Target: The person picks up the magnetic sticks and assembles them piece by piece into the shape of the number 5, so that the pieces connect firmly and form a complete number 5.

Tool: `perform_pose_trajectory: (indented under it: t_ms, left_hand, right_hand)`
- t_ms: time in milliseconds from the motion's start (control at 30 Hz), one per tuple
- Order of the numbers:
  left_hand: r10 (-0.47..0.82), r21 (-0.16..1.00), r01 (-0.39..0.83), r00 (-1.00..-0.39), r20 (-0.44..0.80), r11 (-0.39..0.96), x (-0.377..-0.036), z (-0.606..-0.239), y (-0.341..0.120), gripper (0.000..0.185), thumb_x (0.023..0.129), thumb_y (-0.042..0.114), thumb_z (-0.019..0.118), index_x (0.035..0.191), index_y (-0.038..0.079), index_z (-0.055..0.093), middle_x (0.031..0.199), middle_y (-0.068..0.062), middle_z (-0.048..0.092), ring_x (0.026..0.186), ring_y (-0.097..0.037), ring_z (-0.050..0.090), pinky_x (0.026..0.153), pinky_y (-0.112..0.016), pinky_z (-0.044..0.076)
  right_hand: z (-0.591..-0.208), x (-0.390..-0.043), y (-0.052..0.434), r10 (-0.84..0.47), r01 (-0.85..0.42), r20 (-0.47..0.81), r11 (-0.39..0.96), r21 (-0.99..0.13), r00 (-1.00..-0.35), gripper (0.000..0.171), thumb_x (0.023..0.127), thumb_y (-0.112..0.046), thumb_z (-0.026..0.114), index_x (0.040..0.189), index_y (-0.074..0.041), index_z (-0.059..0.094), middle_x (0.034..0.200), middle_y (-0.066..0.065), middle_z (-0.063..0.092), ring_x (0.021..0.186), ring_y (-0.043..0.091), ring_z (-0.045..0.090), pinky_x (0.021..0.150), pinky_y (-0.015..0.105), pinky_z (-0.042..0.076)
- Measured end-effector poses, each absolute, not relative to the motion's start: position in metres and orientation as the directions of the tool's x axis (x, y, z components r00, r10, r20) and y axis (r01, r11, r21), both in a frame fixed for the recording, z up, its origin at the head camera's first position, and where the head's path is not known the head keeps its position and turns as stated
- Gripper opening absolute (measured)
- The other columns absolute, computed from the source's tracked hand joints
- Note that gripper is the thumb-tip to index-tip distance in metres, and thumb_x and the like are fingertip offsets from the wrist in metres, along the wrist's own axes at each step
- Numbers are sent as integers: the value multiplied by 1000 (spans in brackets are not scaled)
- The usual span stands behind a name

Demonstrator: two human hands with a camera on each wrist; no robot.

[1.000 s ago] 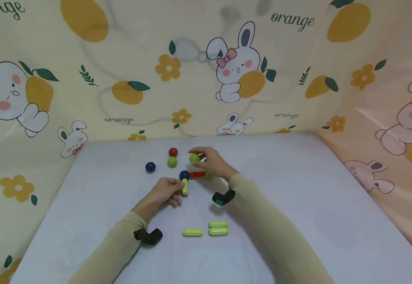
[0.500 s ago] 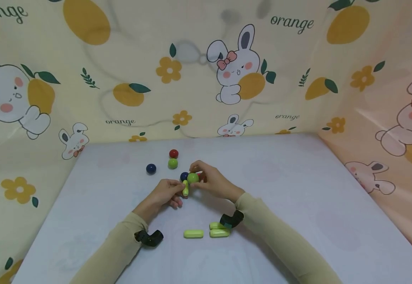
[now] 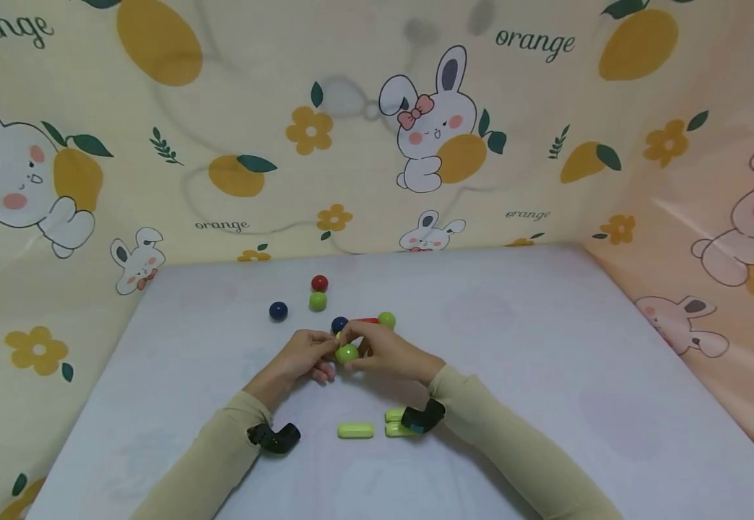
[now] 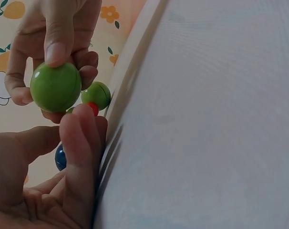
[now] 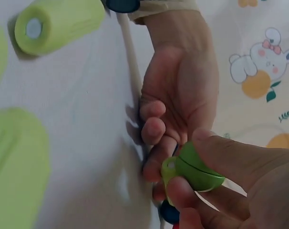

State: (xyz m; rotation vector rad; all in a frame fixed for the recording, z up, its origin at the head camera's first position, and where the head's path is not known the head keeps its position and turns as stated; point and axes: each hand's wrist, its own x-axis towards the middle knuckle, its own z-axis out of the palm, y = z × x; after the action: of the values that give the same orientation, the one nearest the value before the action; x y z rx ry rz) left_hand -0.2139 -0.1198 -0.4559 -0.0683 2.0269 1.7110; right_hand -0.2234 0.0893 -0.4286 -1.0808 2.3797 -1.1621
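Note:
My right hand [image 3: 390, 355] pinches a green ball [image 3: 347, 354] between thumb and fingers. My left hand [image 3: 300, 354], just left of it, pinches a yellow-green rod [image 5: 166, 177], mostly hidden by fingers in the head view. In the right wrist view, the green ball sits against or very close to the rod's end; contact is unclear. Beyond the fingers, a dark blue ball [image 3: 340, 325] stands at the rod's far end. From that ball a red rod [image 3: 368, 320] runs right to another green ball [image 3: 386, 320], partly behind my right hand.
A loose blue ball [image 3: 278, 311], a red ball [image 3: 320, 283] and a green ball [image 3: 318, 302] lie farther back on the white table [image 3: 546, 347]. Nearer me are a yellow-green rod [image 3: 355, 431] and two more rods [image 3: 398, 430], partly covered by the right wrist camera [image 3: 424, 417].
My right hand has brought the green ball from behind the blue ball toward me, down to the near end of the yellow-green rod. The left hand has stayed nearly still.

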Motion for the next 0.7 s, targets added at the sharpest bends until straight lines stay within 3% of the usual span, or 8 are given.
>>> perform_pose_trajectory:
  t_ms: [233,700]
  left_hand:
    - [251,908,-362,-878,-408,210,-216,-458,-119,36,105,16,50,133,-6,58,86,-4,71,54,-8,64,51,-20,53]
    - [256,905,-368,-873,-415,213,-215,-456,-119,39,105,18,51,136,-6,56,82,-3,67,55,-9,64,52,-21,54]
  right_hand:
    - [-425,-218,89,-755,-520,36,415,-747,-655,30,88,-12,79,115,-10,66,111,4,67,80,11,59,75,19,52]
    - [-434,-215,86,-749,-498,38,401,-769,-661,30,88,-11,78,116,-10,68,122,8,60,83,14,58,76,19,51]
